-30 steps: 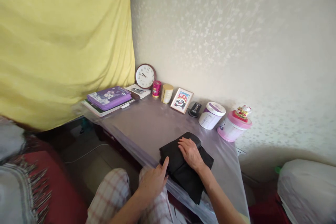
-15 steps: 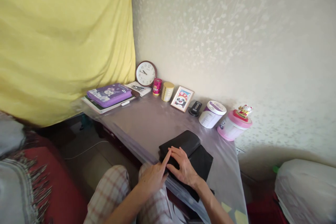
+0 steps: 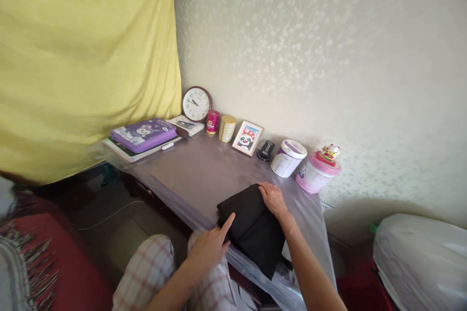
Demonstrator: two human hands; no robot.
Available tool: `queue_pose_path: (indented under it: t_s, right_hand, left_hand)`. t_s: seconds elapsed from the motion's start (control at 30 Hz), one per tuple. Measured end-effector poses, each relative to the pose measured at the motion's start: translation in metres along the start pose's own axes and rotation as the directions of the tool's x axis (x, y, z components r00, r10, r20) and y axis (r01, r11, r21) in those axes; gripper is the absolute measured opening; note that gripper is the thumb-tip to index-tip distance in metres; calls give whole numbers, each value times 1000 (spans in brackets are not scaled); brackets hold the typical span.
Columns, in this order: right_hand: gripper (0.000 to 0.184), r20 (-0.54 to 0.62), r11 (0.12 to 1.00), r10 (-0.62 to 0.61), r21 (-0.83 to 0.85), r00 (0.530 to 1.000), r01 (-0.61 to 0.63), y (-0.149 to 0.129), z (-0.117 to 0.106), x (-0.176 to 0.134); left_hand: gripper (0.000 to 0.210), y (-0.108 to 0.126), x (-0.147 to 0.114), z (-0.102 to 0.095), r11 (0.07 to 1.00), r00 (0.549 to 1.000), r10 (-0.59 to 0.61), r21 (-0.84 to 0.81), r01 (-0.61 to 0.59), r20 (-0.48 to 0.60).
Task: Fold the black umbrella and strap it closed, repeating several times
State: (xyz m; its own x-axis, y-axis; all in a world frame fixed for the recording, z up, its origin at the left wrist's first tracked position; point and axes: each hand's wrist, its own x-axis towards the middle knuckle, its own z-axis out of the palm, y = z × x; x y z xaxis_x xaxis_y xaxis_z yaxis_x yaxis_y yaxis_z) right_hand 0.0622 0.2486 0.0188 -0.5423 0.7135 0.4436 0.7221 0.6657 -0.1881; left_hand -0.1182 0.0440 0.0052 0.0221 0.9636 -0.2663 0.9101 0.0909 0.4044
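A folded black fabric piece (image 3: 251,228) lies at the near edge of the table; whether it is a bag or plain cloth I cannot tell. My left hand (image 3: 211,248) is at its near left edge, the index finger stretched over the top and the other fingers curled at the edge, partly hidden. At the far right edge of the fabric, my right hand (image 3: 273,199) has its fingers bent over the fold, the tips on the top corner. A dark strap-like end and a small pale patch show under the right forearm.
Along the wall stand a clock (image 3: 197,104), a pink can (image 3: 212,122), a cream tin (image 3: 227,129), a panda picture frame (image 3: 247,138), a small black object (image 3: 266,150), a white tub (image 3: 288,158) and a pink-lidded tub (image 3: 316,173). A purple case (image 3: 143,135) lies on a book at left.
My right hand has moved from the fabric's near left part to its far right edge. The upper flap now lies spread flatter. My left hand stays at the near edge, index finger out.
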Motion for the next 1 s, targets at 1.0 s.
queue_pose_path:
  t_s: [1.0]
  right_hand:
    - [23,22,961,-76,268,997,68,-16,-76,-116]
  left_hand:
    - [68,-6,4,1,997,996,73,12,-72,-57]
